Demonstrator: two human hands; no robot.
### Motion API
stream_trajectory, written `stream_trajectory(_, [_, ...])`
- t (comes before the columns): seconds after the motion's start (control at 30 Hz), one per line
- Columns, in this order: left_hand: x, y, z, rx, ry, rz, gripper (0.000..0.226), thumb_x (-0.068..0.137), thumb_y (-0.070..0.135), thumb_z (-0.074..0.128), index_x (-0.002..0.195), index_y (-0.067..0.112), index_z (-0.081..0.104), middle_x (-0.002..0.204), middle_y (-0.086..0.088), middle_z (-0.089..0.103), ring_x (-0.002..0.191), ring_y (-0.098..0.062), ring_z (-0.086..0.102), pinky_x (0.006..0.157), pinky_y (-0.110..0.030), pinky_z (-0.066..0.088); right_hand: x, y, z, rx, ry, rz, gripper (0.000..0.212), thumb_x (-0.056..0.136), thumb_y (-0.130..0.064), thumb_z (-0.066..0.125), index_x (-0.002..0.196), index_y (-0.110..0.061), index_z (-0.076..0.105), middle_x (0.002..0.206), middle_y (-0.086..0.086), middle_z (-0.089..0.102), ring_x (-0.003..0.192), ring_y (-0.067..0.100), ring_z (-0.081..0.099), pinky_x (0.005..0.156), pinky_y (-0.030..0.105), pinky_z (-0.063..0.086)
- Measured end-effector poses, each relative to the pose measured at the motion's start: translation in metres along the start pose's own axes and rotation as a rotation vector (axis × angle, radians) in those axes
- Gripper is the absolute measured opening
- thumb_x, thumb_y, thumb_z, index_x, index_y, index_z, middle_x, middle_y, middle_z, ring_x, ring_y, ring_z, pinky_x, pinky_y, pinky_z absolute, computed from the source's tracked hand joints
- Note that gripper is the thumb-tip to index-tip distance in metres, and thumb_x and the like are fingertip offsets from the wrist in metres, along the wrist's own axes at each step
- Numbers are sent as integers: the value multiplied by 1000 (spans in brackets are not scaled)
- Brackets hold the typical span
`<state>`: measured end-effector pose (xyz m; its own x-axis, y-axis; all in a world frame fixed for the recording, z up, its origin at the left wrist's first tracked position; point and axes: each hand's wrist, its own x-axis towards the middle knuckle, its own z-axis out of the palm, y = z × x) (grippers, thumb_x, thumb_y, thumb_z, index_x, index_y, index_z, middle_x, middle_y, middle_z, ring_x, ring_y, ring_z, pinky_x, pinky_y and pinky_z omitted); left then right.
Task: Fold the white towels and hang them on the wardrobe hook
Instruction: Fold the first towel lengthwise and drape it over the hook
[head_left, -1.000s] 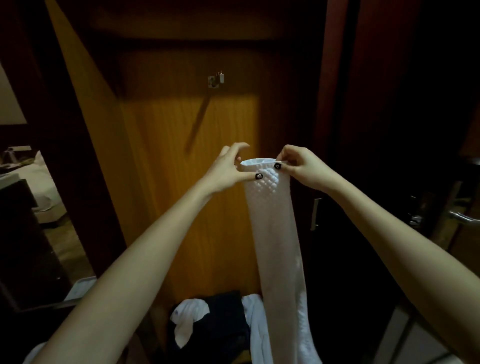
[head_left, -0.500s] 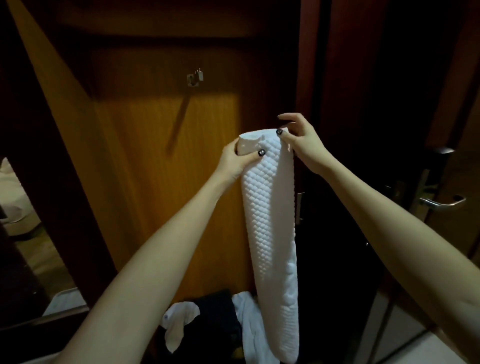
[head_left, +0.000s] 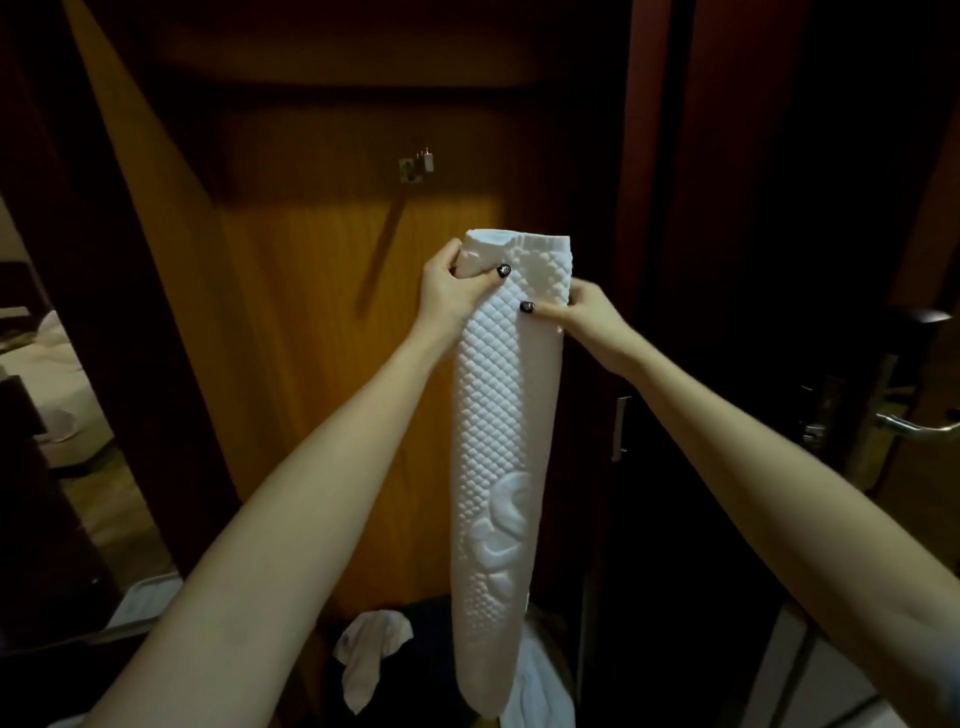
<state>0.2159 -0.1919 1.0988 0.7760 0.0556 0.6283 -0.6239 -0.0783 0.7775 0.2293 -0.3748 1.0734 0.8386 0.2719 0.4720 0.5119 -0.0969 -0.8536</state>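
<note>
Dim wardrobe, orange wood at the back, small metal hook high on it and bare. White quilted towel is held up in front of the wood, below and right of the hook, well apart from it. Compared with a second ago the towel is shorter and thicker: then a thin single strip running down out of view past the pile of clothes, now doubled lengthwise, its rounded lower end in view in front of the pile. Left hand grips the top left corner, thumb across the front, fingers curled behind. Right hand has dropped from the top edge to pinch the right edge a little lower, thumb on the front; its other fingers are behind the cloth and hidden. Top edge looks uneven, one layer standing higher on the left. Judgement: the fold is largely made and the hands are squaring the layers; the hanging step is not yet begun, and the towel needs a lift up and left to reach the hook. More white cloth lies in the pile below.
</note>
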Motion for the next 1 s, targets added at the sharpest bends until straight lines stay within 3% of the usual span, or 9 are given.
stream_trajectory(0.07, [5,4,-7,-22,-36,3,25,79,3,74,97,12,60,93,-1,69,82,-10,68,70,-31,58,0,8,7,30,28,-22,36,86,-22,72,119,-13,61,116,0,70,106,17,67,86,30,55])
stream_trajectory(0.2, [6,6,-14,-61,-132,-22,29,80,4,74,102,18,61,99,0,69,87,-9,68,73,-27,57,10,-7,5,185,100,-19,74,79,-28,77,139,-15,36,131,5,55,116,17,61,92,36,54])
stream_trajectory(0.3, [3,3,-17,-28,-167,-5,31,80,7,75,105,20,61,97,4,69,85,-3,66,72,-23,56,15,-30,-7,3,77,-89,60,83,-24,75,135,-28,45,125,1,58,105,12,66,81,25,55])
stream_trajectory(0.5, [-4,1,-12,-44,-176,-33,27,81,17,75,98,13,55,92,0,68,79,-11,67,64,-26,56,16,-53,-17,-258,38,-163,18,89,-17,67,107,-17,69,101,2,70,90,13,69,78,26,56])
stream_trajectory(0.6, [-7,1,-5,-54,-139,65,29,85,19,72,108,19,55,103,-3,65,86,-13,67,65,-25,56,12,-52,-17,-258,51,-254,19,90,-14,66,108,-18,68,83,9,64,75,13,61,68,20,51])
stream_trajectory(0.7, [-9,-3,3,-30,-72,133,34,89,19,67,119,26,53,123,-10,57,104,-26,63,78,-36,58,8,-52,-19,-260,29,-299,22,91,-10,64,109,-20,69,90,18,64,82,16,62,74,24,52])
stream_trajectory(0.83, [-12,-6,13,-47,-75,209,27,90,14,64,115,18,56,109,0,60,90,-14,61,73,-30,55,1,-55,-30,-246,-54,-259,25,94,-4,55,107,-19,70,107,2,69,97,10,67,81,23,55])
stream_trajectory(0.93, [-11,-6,18,-72,-119,191,26,92,14,62,116,18,54,110,-7,60,91,-19,62,72,-34,56,1,-61,-39,-293,-137,-133,29,90,-19,65,118,-25,66,96,-5,67,87,6,67,76,19,55])
stream_trajectory(1.0, [-9,-7,22,-52,-130,184,31,93,18,61,121,24,49,119,-7,57,99,-19,63,75,-33,56,7,-68,-42,-510,-169,-56,40,83,-31,74,121,-24,64,102,-10,66,87,1,65,77,17,54])
